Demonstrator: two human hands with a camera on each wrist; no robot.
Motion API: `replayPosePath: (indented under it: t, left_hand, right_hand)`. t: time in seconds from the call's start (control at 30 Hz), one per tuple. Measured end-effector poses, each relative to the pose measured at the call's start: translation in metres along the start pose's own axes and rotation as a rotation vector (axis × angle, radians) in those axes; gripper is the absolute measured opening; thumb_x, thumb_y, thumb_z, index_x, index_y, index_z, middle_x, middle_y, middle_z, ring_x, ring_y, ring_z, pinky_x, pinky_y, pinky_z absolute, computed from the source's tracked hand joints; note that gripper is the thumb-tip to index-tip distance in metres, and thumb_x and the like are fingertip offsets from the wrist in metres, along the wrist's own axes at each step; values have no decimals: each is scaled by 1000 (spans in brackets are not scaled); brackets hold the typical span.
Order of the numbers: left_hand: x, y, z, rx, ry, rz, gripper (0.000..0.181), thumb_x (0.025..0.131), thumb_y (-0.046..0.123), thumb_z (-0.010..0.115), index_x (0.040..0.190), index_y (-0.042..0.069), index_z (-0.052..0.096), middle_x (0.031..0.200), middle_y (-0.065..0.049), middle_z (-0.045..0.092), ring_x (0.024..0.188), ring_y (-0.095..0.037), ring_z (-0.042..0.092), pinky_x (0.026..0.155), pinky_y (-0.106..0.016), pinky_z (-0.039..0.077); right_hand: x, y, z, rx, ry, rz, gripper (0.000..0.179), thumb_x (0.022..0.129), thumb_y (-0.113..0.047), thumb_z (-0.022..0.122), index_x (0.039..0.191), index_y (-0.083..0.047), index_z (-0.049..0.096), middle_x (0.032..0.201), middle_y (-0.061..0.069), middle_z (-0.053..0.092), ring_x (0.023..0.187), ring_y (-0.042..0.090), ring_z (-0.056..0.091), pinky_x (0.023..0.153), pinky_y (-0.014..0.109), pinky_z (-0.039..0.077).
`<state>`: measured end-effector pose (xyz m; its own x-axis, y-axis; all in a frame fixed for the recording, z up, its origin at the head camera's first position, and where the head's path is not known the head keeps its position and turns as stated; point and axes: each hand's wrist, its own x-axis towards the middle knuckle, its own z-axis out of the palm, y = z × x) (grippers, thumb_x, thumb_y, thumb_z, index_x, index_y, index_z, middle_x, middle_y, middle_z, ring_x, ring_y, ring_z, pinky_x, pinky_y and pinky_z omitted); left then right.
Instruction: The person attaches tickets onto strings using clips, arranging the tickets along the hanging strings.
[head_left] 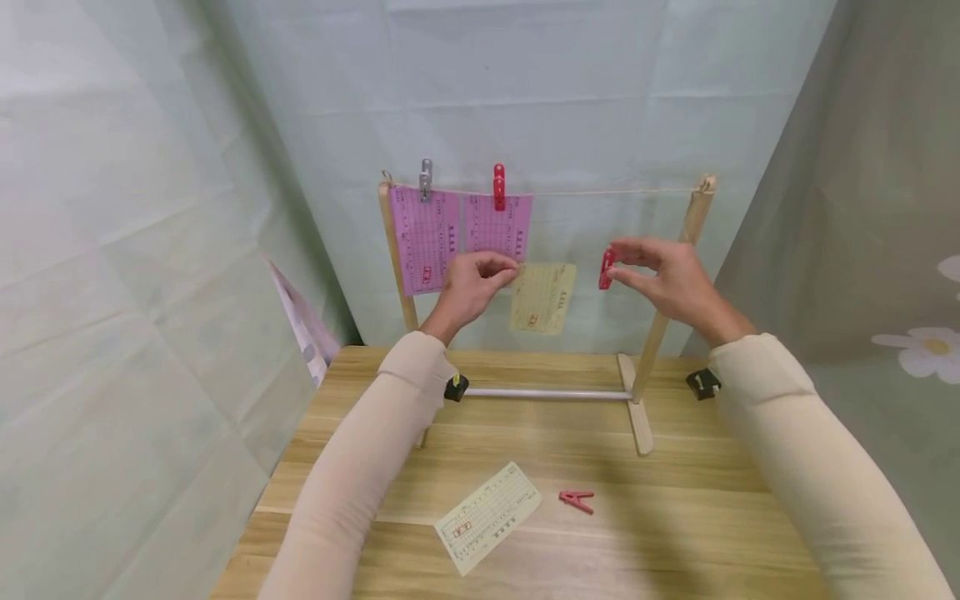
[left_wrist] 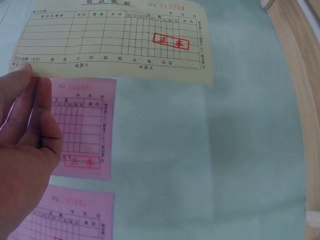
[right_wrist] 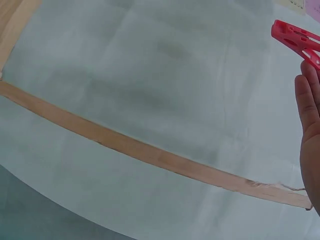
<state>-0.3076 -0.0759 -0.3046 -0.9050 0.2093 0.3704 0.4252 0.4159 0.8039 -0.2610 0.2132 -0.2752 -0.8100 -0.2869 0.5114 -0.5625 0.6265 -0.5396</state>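
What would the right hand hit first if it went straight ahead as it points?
Likely the yellow slip held by the left hand, with the red clip pinched in the right hand leading. Depth is unclear, so it could pass above, in front or behind.

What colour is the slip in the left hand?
Pale yellow; the slip shows best in the left wrist view.

In front of me is a wood-grain table (head_left: 675, 517). A rack (head_left: 547, 394) stands on its far part, its right foot flat on the boards. Nearer me a yellow slip (head_left: 489, 518) lies slanted, printed side up; just right, not touching, lies a red peg (head_left: 576, 500), legs spread rightward.
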Motion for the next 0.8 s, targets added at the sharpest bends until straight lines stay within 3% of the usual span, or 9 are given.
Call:
replayPosePath:
  t: [0.37, 0.43, 0.63, 0.8]
  left_hand:
    - [8, 14, 5, -16, 11, 2, 10, 92, 15, 74, 98, 8, 77, 96, -4, 75, 83, -14, 66, 67, -24, 51]
    - [9, 16, 5, -10, 15, -3, 10, 92, 15, 74, 98, 8, 77, 97, -3, 75, 84, -13, 66, 68, -24, 51]
    - [14, 21, 3, 16, 25, 2, 10, 93, 17, 73, 99, 9, 77, 97, -3, 75, 86, -14, 66, 74, -26, 53]
    - [18, 30, 3, 34, 26, -8, 10, 93, 18, 73, 99, 10, 77, 97, -2, 75, 87, -13, 65, 73, -26, 52]
  right_hand:
    - [11, -9, -10, -35, 35, -38, 42, 87, -3, 76, 126, 4, 64, 119, 20, 69, 108, 36, 67, 92, 27, 52]
    - [13, -12, -11, -35, 36, -39, 42, 87, -3, 77, 126, 4, 65, 119, 19, 69, 109, 35, 67, 93, 27, 52]
    - [22, -19, -10, -47, 29, -58, 41, 88, -3, 76, 127, 3, 64, 121, 20, 68, 110, 33, 66, 93, 46, 51]
    - [30, -24, -10, -37, 44, -73, 41, 88, -3, 76, 127, 3, 64, 121, 19, 68, 111, 31, 66, 94, 46, 51]
